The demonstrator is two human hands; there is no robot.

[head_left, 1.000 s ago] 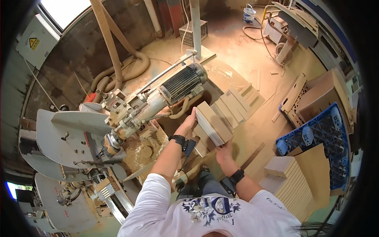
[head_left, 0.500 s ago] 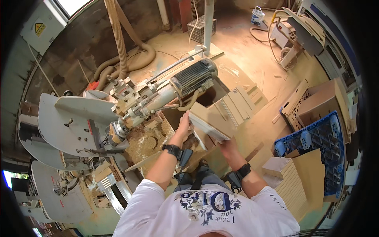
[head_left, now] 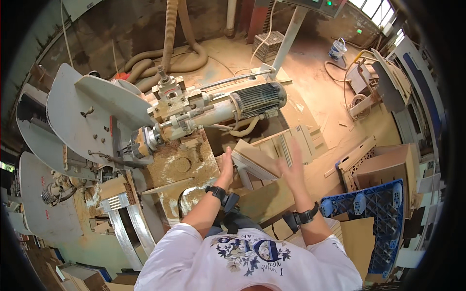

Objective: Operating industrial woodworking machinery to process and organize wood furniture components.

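1. The left hand [head_left: 226,167] lies flat against the left end of a bundle of wooden boards [head_left: 255,162], fingers extended upward, pressing on it rather than curled round it.
2. The right hand [head_left: 292,167] is at the right end of the same bundle, palm turned inward and fingers spread; it is blurred, and whether it actually touches the wood cannot be told.
3. The bundle of wooden boards is tilted, held up between the two hands, just to the right of and below the electric motor [head_left: 257,99].
4. The electric motor, grey and ribbed, lies along the top of a woodworking machine [head_left: 170,121]; its shaft housing runs to the left toward a cutter head thick with sawdust.
5. Left of the motor, broad grey metal guards [head_left: 82,116] curve around the machine.
6. Behind the motor, tan dust-extraction hoses [head_left: 170,53] coil on the floor and rise upward.
7. Just right of the motor, more cut boards [head_left: 296,140] lie stacked in rows on the floor.
8. Far to the right of the motor and lower down stand a cardboard box [head_left: 383,167] and, below it, a blue plastic pallet [head_left: 383,213].
9. Both wrists wear dark bands; the person's white printed shirt fills the lower edge.
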